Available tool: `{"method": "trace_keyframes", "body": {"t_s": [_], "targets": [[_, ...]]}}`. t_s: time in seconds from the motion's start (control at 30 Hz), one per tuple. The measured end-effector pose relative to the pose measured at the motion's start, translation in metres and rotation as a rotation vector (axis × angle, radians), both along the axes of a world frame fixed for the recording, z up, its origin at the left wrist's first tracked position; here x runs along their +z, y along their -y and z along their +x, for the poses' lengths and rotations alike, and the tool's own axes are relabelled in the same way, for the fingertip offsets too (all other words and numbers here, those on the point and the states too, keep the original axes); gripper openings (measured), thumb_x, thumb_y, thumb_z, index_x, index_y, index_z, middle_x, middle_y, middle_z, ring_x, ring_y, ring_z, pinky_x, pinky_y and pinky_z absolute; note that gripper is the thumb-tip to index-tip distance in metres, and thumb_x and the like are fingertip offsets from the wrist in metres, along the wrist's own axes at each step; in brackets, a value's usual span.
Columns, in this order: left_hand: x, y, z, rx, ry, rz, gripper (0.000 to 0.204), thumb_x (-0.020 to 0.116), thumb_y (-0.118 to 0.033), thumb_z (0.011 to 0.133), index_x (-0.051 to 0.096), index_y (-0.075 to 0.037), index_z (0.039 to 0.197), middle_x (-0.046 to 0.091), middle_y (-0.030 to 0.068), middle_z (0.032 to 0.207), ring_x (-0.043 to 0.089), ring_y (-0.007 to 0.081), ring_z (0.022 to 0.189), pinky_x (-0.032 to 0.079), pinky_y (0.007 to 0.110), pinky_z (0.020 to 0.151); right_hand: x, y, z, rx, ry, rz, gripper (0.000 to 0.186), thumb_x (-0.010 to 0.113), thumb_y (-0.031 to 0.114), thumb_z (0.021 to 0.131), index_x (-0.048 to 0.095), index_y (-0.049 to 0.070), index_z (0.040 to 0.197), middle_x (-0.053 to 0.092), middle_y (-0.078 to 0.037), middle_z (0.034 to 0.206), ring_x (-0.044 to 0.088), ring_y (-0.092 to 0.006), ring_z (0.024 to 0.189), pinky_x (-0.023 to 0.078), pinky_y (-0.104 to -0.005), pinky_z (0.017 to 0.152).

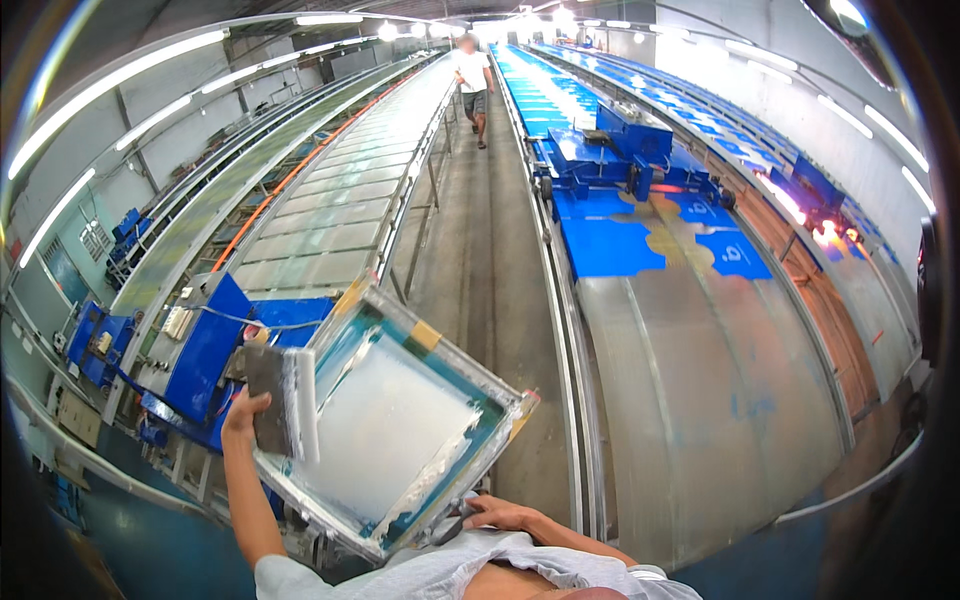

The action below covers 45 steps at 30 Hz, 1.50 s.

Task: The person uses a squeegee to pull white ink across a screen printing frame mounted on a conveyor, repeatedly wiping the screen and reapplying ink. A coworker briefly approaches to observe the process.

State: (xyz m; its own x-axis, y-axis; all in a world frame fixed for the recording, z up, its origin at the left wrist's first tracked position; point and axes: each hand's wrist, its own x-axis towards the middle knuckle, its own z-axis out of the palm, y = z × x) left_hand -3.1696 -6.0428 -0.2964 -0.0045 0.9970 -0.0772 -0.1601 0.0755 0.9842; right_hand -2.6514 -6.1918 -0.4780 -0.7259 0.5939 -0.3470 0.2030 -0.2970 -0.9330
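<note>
Head view shows a framed screen (395, 425), whitish, teal-bordered, smeared.

The screen (398, 425) is slanted, blue-green around its pale middle, with white goo smears. The dark, flat scraper (270, 400) has a white edge, by the screen's left side.

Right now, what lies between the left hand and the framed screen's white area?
In the head view, a dark squeegee, held in the left hand, its white-smeared edge toward the screen's white area.
</note>
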Motion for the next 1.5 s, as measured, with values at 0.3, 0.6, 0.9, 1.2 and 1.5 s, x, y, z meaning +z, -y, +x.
{"method": "trace_keyframes", "body": {"t_s": [0.3,0.6,0.9,1.2,1.5], "targets": [[0.042,-0.293,0.181,-0.185,0.241,-0.076,0.040,0.082,-0.019,0.079,0.067,-0.007,0.114,0.072,0.0054,0.101,0.070,0.0241,0.088,0.057,0.045,0.083,0.073,-0.206,0.052,-1.169,-0.649,-0.069,0.034,0.068,0.010,0.088,0.057,0.003,0.120,0.060,-0.003,0.113,0.059,-0.0197,0.106,0.048,-0.0376,0.093],[-0.070,-0.399,0.406,-0.372,0.745,-0.404,0.042,0.077,-0.031,0.087,0.066,-0.003,0.117,0.072,0.0109,0.109,0.069,0.0266,0.102,0.053,0.046,0.095,0.130,-0.331,0.264,-1.652,-0.224,0.394,0.032,0.061,0.008,0.092,0.061,0.003,0.124,0.067,-0.004,0.103,0.065,-0.0146,0.088,0.052,-0.0304,0.075],[-0.096,-0.503,0.497,-0.418,0.793,-0.465,0.045,0.072,-0.034,0.091,0.063,-0.003,0.123,0.071,0.0114,0.115,0.067,0.0279,0.108,0.050,0.047,0.100,0.141,-0.458,0.364,-1.739,0.026,0.424,0.025,0.064,0.012,0.092,0.066,0.001,0.115,0.061,0.002,0.089,0.052,-0.0090,0.073,0.042,-0.0270,0.066],[-0.117,-0.629,0.517,-0.494,0.855,-0.512,0.044,0.072,-0.034,0.091,0.063,-0.004,0.123,0.071,0.0127,0.116,0.068,0.0283,0.108,0.051,0.047,0.099,0.165,-0.564,0.357,-1.793,0.178,0.463,0.027,0.065,0.009,0.091,0.066,-0.002,0.116,0.062,0.000,0.094,0.053,-0.0098,0.081,0.043,-0.0270,0.073],[-0.098,-0.732,0.550,-0.764,0.853,-0.588,0.040,0.073,-0.030,0.091,0.066,0.000,0.118,0.073,0.0126,0.107,0.072,0.0250,0.095,0.058,0.044,0.089,0.165,-0.579,0.329,-2.018,0.195,0.471,0.034,0.062,0.009,0.094,0.060,-0.003,0.126,0.066,-0.008,0.110,0.061,-0.0166,0.096,0.049,-0.0323,0.086]]}}
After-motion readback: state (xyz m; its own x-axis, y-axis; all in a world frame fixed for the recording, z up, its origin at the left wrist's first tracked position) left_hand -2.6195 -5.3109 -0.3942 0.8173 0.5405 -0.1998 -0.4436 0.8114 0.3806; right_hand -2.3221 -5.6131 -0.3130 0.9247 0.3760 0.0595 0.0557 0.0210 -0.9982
